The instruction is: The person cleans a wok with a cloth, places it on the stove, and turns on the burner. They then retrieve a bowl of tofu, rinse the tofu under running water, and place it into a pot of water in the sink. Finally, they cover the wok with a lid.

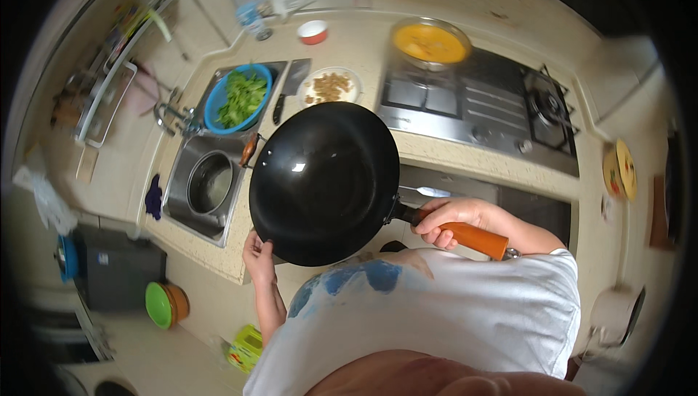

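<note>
Fingers [443, 239] round wok [323, 178] handle [480, 241], left [267, 248] at rim [279, 253]

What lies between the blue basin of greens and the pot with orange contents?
The head view shows a broad-bladed knife, then a white plate holding brown pieces.

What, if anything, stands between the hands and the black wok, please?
Nothing visible does: the right hand grips the orange-brown handle, and the left hand touches the lower-left rim of the black wok.
</note>
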The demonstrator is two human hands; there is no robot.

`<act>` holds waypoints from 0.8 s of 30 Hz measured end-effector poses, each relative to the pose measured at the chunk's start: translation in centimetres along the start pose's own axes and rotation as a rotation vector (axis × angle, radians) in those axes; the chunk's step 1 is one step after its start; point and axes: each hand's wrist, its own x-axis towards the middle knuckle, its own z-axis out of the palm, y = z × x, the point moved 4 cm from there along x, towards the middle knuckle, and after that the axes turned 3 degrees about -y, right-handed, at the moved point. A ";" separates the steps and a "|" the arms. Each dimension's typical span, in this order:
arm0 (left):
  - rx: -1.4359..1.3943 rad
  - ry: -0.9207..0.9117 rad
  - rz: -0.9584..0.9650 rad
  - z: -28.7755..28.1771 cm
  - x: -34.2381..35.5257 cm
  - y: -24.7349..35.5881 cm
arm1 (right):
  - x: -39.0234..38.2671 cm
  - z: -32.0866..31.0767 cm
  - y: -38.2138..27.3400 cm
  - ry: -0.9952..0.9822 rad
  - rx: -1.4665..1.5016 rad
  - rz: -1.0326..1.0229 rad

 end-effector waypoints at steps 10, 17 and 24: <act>-0.076 -0.352 -0.078 5.7 -1.5 -2.7 | -6.2 2.5 9.8 0.255 0.221 -0.180; -0.158 -0.455 -0.294 10.2 -3.5 -2.7 | -10.7 3.6 13.5 0.206 0.464 -0.496; 0.166 -0.472 -0.315 13.2 -4.2 -2.9 | -18.2 -3.8 14.8 0.306 0.513 -0.806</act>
